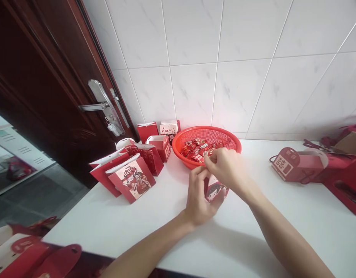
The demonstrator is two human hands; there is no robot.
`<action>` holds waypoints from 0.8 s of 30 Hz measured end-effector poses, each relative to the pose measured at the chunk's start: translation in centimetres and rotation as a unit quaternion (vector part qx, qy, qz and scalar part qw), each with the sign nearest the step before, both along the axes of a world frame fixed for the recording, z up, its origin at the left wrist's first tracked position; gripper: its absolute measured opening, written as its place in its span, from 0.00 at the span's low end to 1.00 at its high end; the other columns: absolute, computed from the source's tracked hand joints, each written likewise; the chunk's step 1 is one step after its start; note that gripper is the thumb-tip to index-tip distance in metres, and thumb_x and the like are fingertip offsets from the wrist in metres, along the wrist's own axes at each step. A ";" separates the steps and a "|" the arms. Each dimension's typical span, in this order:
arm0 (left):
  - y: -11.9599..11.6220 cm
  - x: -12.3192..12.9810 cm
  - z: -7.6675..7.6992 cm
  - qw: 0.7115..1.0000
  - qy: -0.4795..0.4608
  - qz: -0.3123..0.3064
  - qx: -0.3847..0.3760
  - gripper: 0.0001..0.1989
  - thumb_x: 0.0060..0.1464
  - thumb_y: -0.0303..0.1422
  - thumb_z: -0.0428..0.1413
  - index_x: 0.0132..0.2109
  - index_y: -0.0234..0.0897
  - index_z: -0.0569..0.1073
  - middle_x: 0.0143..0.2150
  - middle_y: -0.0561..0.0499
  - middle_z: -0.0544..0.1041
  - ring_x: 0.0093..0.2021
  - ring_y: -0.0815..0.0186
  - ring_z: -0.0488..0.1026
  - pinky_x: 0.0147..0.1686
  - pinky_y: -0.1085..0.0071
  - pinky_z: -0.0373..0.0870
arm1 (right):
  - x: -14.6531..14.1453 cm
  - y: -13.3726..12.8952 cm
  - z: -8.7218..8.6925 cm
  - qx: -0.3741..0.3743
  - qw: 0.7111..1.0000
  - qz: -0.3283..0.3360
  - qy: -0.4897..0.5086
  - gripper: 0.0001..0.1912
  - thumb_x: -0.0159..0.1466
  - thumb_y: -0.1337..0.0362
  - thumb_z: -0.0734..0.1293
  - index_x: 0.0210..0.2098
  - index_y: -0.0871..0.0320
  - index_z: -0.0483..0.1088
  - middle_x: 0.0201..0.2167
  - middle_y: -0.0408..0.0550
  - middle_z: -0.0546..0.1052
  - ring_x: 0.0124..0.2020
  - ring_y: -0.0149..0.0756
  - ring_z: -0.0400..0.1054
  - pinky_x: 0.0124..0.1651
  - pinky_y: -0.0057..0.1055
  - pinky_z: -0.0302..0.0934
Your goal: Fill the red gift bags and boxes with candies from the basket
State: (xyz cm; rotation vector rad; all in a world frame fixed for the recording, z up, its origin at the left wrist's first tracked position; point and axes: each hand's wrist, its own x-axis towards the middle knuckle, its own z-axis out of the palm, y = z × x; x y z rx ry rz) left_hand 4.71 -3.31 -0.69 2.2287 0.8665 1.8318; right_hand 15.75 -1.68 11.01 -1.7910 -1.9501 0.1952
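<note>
Just in front of the red plastic basket [238, 148], my left hand [199, 199] is wrapped round a small red and white gift box [214, 187] with a cartoon figure printed on it. Above the box's top is my right hand [225, 166], its fingers pinched together; what they hold, if anything, is hidden. Wrapped candies [198, 150] in red wrappers lie in the basket. My hands cover much of the box, so I cannot see into it.
Several red gift boxes [137, 179] stand at the left of the white table [166, 227]. More boxes [301, 166] lie at the right, beside scissors [322, 146]. Red boxes [44, 255] are at the lower left. A tiled wall [195, 92] and a dark door [59, 69] border the table.
</note>
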 end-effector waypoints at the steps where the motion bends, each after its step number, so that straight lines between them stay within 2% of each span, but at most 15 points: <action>1: 0.4 -0.2 -0.1 1.000 -0.001 0.010 -0.007 0.26 0.62 0.37 0.61 0.63 0.39 0.64 0.53 0.40 0.69 0.56 0.54 0.70 0.52 0.58 0.75 | 0.1 0.2 -0.2 -0.012 1.000 0.023 0.006 0.22 0.65 0.63 0.63 0.17 0.56 0.52 0.14 0.41 0.61 0.18 0.29 0.50 0.24 0.31 0.42; 5: 1.8 -1.3 -0.3 0.998 0.006 0.050 -0.049 0.20 0.62 0.37 0.61 0.58 0.40 0.68 0.52 0.42 0.68 0.56 0.54 0.71 0.55 0.57 0.74 | 1.3 1.1 -0.4 -0.023 0.989 0.129 0.075 0.26 0.67 0.58 0.64 0.17 0.57 0.53 0.14 0.39 0.59 0.18 0.27 0.49 0.23 0.30 0.41; 7: 2.2 -1.7 -0.3 0.996 0.009 0.065 -0.067 0.17 0.61 0.36 0.62 0.55 0.40 0.70 0.53 0.42 0.67 0.58 0.53 0.70 0.57 0.55 0.72 | 2.5 1.4 0.0 0.000 0.982 0.147 0.121 0.27 0.67 0.56 0.65 0.16 0.57 0.52 0.13 0.38 0.56 0.18 0.26 0.46 0.23 0.30 0.39; 9: 2.5 -2.0 -0.2 0.995 0.011 0.069 -0.077 0.17 0.60 0.35 0.62 0.54 0.40 0.70 0.56 0.42 0.67 0.61 0.52 0.69 0.60 0.54 0.71 | 4.0 1.7 0.7 0.031 0.979 0.127 0.158 0.27 0.67 0.54 0.65 0.16 0.57 0.54 0.13 0.37 0.56 0.17 0.25 0.47 0.22 0.30 0.40; 11: 2.6 -2.1 0.0 0.996 0.013 0.056 -0.075 0.18 0.60 0.34 0.61 0.56 0.40 0.70 0.58 0.40 0.67 0.64 0.51 0.67 0.61 0.53 0.69 | 5.7 1.9 1.4 0.053 0.977 0.091 0.185 0.25 0.66 0.53 0.65 0.17 0.57 0.59 0.13 0.38 0.59 0.17 0.26 0.52 0.22 0.28 0.44; 15: 2.7 -2.2 0.3 0.995 0.033 0.007 -0.089 0.18 0.60 0.34 0.61 0.56 0.41 0.71 0.62 0.40 0.67 0.66 0.51 0.66 0.62 0.54 0.68 | 8.5 3.1 1.5 0.030 0.977 0.048 0.206 0.20 0.62 0.54 0.67 0.19 0.58 0.67 0.13 0.42 0.66 0.17 0.29 0.60 0.23 0.27 0.52; 17: 2.8 -2.3 0.4 0.994 0.035 -0.014 -0.099 0.15 0.60 0.33 0.61 0.53 0.40 0.73 0.59 0.41 0.71 0.63 0.52 0.70 0.60 0.56 0.70 | 9.3 4.2 0.9 0.017 0.975 0.051 0.217 0.18 0.61 0.54 0.67 0.20 0.59 0.69 0.14 0.44 0.69 0.19 0.31 0.63 0.24 0.28 0.57; 20: 2.7 -2.4 0.7 0.995 0.020 -0.045 -0.085 0.08 0.61 0.31 0.59 0.47 0.39 0.73 0.47 0.46 0.77 0.50 0.59 0.77 0.51 0.62 0.75 | 9.9 6.2 -0.7 0.014 0.975 0.062 0.214 0.17 0.60 0.54 0.67 0.22 0.59 0.70 0.17 0.47 0.73 0.21 0.34 0.67 0.25 0.28 0.59; 22: 2.6 -2.5 0.9 0.997 0.012 -0.053 -0.059 0.05 0.61 0.29 0.58 0.45 0.39 0.72 0.41 0.49 0.77 0.43 0.62 0.77 0.45 0.66 0.75 | 9.8 7.5 -1.8 0.017 0.979 0.066 0.194 0.16 0.60 0.54 0.66 0.23 0.60 0.71 0.19 0.47 0.74 0.23 0.34 0.67 0.26 0.29 0.59; 24: 2.4 -2.8 1.2 0.998 0.010 -0.054 -0.031 0.05 0.60 0.28 0.58 0.43 0.39 0.72 0.39 0.49 0.77 0.40 0.63 0.77 0.42 0.68 0.75 | 9.5 8.6 -2.6 0.018 0.981 0.066 0.179 0.16 0.61 0.55 0.65 0.24 0.60 0.71 0.21 0.47 0.74 0.24 0.34 0.67 0.28 0.29 0.59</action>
